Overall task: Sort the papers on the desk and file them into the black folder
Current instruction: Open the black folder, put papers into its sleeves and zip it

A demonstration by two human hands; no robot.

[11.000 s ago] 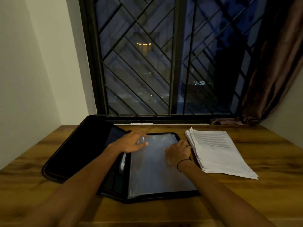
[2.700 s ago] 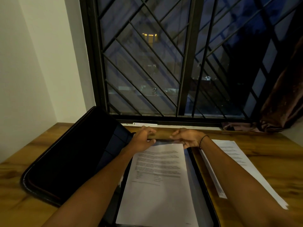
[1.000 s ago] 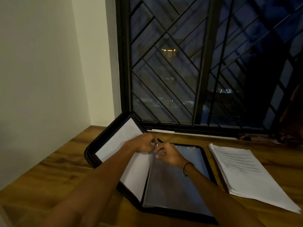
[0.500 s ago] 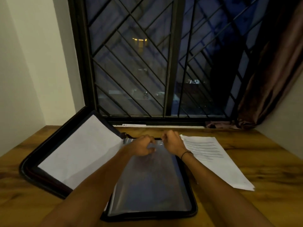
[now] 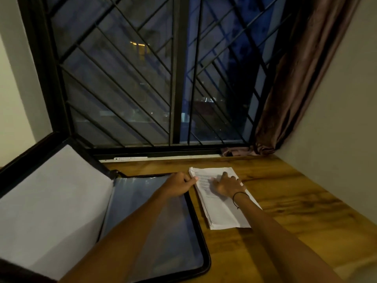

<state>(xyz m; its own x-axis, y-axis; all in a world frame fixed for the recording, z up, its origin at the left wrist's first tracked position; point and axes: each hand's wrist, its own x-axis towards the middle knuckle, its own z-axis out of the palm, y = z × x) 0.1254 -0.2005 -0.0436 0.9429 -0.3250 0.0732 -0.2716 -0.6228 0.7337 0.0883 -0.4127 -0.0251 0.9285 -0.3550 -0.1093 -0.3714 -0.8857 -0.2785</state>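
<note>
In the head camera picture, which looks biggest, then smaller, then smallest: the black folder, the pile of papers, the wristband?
1. Folder: lying open, biggest by far, though it is also nearest the camera.
2. Papers: a smaller stack to its right.
3. Wristband: a thin loop, smallest.

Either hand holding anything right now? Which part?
Left hand pinches the paper stack at its far left edge. Right hand rests flat on top, gripping nothing.

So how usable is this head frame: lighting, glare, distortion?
Head view: dim, warm light; the printed text on the paper stack is unreadable; faint sheen on the folder sleeve; wide-angle lens bends and tilts the window bars; both hands stay distinguishable.
</note>
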